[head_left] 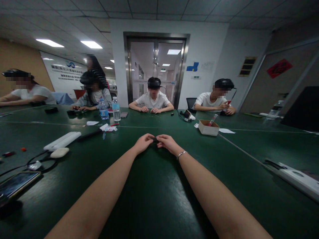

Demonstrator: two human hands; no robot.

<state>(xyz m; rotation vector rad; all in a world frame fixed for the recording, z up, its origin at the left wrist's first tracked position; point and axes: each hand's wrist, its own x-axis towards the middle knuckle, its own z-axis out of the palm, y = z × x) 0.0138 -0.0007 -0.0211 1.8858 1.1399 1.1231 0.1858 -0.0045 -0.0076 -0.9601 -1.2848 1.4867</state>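
Both my arms reach forward over the dark green table (149, 199). My left hand (144, 143) and my right hand (168, 144) meet near the table's middle. Between their fingertips is a small dark object (155, 139), too small and too covered by fingers to name. The thumb and fingers of each hand are pinched together on it, the left hand from its left side and the right from its right. A silver bracelet (181, 154) circles my right wrist.
Left of my arms lie a phone (18, 182), cables, a white computer mouse (59, 152) and a white power strip (62, 141). Two water bottles (116, 109) stand farther back. A small cardboard box (208, 128) is right of my hands. Several people sit around the table.
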